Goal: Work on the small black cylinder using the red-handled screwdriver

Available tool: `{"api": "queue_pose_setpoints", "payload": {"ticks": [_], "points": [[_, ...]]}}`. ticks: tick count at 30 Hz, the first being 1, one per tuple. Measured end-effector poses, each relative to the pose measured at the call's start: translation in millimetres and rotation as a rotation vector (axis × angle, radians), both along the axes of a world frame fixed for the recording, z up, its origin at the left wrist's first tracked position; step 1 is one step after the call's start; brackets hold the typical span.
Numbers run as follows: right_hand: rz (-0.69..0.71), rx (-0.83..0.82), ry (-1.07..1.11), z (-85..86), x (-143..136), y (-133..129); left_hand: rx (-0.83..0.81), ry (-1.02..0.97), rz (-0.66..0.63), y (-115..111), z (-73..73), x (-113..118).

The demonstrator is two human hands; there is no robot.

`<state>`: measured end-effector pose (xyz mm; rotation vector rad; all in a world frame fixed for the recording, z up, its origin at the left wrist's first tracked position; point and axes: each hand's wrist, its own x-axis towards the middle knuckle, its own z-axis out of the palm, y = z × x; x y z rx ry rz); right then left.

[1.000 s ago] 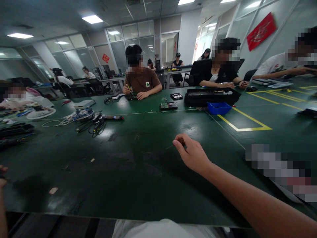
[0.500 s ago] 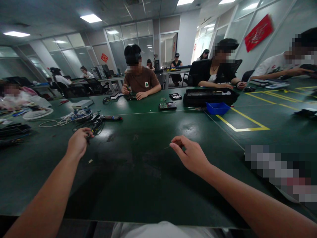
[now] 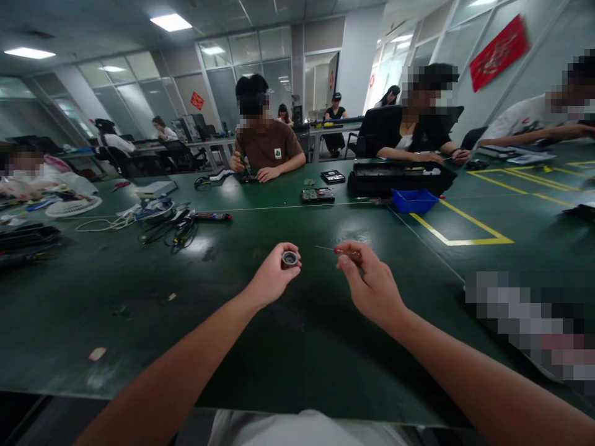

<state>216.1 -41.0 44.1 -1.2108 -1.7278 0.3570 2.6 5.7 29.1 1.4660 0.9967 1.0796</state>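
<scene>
Tool [image 3: 352, 254] sat in my right hand [image 3: 375, 282], just right of the middle of the frame, pinched between thumb and fingers, its red collar showing and its thin shaft, like a screwdriver's, pointing left. My left hand [image 3: 271, 274], near the middle of the frame, was curled around a small round part [image 3: 289, 259], thumb below and fingers above, its grey rim and dark hollow facing me. The shaft's tip stopped short of the part, near but not touching. Both hands were raised over the green table [image 3: 297, 353]; how high, I could not tell. At centre left lay a tangle of cables [image 3: 182, 233], with a dark rod [image 3: 211, 217], red at its right end, beside it. Two drives [image 3: 318, 196] lay above the middle of the frame, and to their right stood a black case [image 3: 402, 181] with a blue tray [image 3: 415, 203] just in front. Yellow tape [image 3: 481, 241] marked the table at right. A person in a brown shirt [image 3: 269, 148] sat across from me, upper middle. A pale scrap [image 3: 97, 354] lay lower left.
</scene>
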Motion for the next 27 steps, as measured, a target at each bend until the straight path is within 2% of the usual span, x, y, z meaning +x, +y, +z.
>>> {"api": "queue_pose_setpoints", "payload": {"ticks": [4,7,11,19,27], "points": [[-0.065,0.096,0.040,1.1,2.3,-6.1,0.052,0.110,-0.082,-7.0,-14.3,12.4],[-0.009,0.151,0.050,1.2,2.8,-11.2,0.111,0.144,-0.101,-10.9,-20.9,8.3],[0.057,0.109,-0.005,-1.5,-0.6,-11.8,0.134,0.140,-0.115,-11.4,-26.9,1.9],[0.033,0.036,-0.007,-0.3,-4.0,-8.6,0.185,0.227,-0.087,-11.3,-29.6,-0.1],[0.019,-0.006,-0.017,4.4,-1.6,-4.8,0.173,0.210,-0.040,-7.3,-29.2,-4.5]]}}
